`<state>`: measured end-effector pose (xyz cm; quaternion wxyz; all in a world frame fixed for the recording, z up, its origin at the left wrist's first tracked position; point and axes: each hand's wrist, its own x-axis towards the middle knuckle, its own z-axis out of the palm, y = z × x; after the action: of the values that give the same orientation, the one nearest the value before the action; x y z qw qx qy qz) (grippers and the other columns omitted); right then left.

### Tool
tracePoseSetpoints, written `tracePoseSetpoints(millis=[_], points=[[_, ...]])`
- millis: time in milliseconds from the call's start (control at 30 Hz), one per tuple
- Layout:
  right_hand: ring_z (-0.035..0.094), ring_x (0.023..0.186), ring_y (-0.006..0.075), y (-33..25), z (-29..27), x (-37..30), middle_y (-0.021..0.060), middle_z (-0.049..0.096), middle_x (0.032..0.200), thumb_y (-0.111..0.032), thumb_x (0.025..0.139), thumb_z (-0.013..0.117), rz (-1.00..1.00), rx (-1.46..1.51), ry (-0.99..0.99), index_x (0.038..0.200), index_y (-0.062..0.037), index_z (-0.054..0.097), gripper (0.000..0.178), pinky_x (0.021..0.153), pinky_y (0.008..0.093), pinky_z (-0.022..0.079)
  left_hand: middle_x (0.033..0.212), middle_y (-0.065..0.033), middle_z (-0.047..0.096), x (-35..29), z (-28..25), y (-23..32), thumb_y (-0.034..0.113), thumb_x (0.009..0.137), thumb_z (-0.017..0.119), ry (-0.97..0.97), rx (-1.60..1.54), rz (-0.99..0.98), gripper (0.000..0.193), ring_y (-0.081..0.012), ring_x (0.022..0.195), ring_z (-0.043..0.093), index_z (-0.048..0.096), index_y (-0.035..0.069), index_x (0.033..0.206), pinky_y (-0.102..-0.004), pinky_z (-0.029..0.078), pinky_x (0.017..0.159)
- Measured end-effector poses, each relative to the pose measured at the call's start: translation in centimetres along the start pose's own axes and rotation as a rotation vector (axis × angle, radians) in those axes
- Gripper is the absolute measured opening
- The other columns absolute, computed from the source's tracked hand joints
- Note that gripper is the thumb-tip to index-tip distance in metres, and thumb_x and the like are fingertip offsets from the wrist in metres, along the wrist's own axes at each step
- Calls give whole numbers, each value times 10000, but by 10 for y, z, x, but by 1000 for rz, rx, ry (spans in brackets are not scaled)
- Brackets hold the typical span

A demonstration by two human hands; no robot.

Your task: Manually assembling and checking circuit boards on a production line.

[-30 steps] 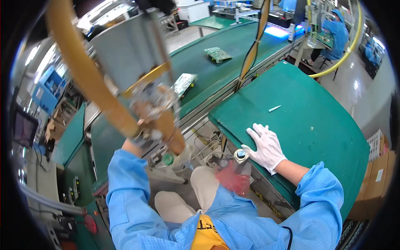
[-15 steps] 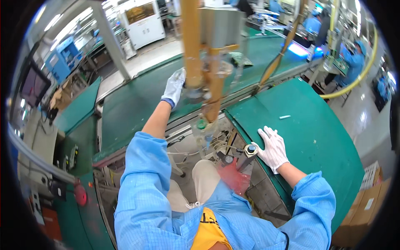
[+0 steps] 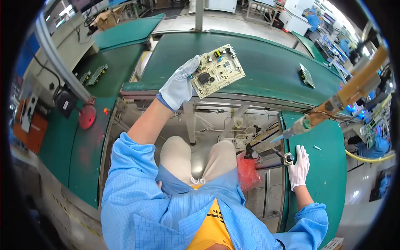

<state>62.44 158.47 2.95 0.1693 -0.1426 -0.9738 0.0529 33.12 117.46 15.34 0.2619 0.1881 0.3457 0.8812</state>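
Note:
My left hand (image 3: 178,86), in a pale glove, grips a cream-coloured circuit board (image 3: 227,77) by its left edge. The board is held up over the near edge of a green conveyor belt (image 3: 166,54), its component side showing. On it sit a black block, a yellow part and several small cylinders. My right hand (image 3: 299,168), in a white glove, rests with fingers stretched out on the green side table (image 3: 323,175). It lies beside a black knob (image 3: 289,158) at that table's left edge and holds nothing.
An amber tube with a pale nozzle (image 3: 333,109) slants in from the right. Another circuit board (image 3: 306,76) lies on the belt; more boards (image 3: 98,75) lie at far left. A red round base (image 3: 87,116) stands left. A red plastic bag (image 3: 248,173) hangs beside my leg.
My view has swung left. My left hand, earlier on the far side behind the amber tube, has come nearer and now shows a circuit board in its grip. My right hand stays on the side table.

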Motion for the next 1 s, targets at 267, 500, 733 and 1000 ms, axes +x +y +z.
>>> tracePoseSetpoints(millis=[267, 500, 733, 1000], points=[[408, 1360, 321, 15, 3, -7, 191, 457, 1443, -285, 927, 564, -7, -48, -26, 1408, -58, 458, 543, 1155, 446, 258, 1267, -69, 614, -107, -24, 44, 304, 966, 605, 125, 274, 172, 474, -161, 1134, 606, 519, 42, 1351, -333, 507, 959], [439, 1315, 390, 10, 9, -5, 251, 478, 1407, -304, 938, 561, -2, 6, -32, 1372, -3, 493, 532, 1122, 462, 290, 1321, -105, 575, -270, -49, 89, 295, 944, 637, 483, 305, 329, 533, -207, 1196, 579, 477, 29, 1377, -368, 486, 1014], [444, 1313, 372, 22, 14, -2, 228, 475, 1417, -288, 970, 531, -30, 13, -49, 1397, -17, 470, 509, 1100, 428, 335, 1297, -109, 595, -354, -74, 120, 310, 970, 588, 692, 265, 519, 485, -217, 1177, 595, 499, 17, 1346, -376, 494, 1003], [447, 1312, 373, 12, 12, 3, 231, 481, 1410, -224, 968, 532, -19, -5, -43, 1400, -14, 466, 484, 1107, 427, 329, 1336, -113, 571, -391, -91, 130, 373, 985, 547, 851, 188, 528, 528, -233, 1183, 593, 480, 27, 1378, -374, 491, 1011]])
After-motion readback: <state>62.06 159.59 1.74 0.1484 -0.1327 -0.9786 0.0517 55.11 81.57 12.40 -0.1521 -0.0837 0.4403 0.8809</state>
